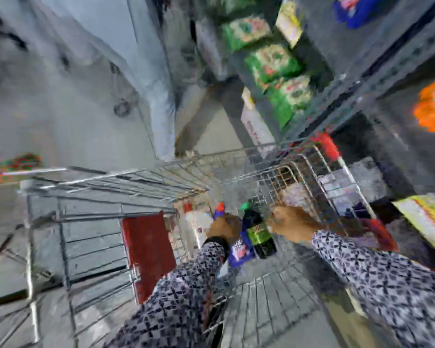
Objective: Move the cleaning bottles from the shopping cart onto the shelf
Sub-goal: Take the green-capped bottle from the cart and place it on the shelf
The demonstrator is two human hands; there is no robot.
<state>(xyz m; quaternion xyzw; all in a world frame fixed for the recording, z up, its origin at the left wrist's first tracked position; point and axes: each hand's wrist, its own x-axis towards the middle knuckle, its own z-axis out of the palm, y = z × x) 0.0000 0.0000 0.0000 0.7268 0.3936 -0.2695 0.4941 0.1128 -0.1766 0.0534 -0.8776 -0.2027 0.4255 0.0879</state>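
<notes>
Down in the shopping cart (126, 187), our left hand (224, 228) grips a blue bottle (237, 249); our right hand (290, 222) closes beside the dark green-capped bottle (258, 232), its grip unclear.

Cart (236, 162) open above; wire walls hem the bottles (259, 232).

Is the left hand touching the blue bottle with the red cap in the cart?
Cannot tell. In the blurred head view the left hand overlaps the blue bottle, hiding any contact or gap.
</notes>
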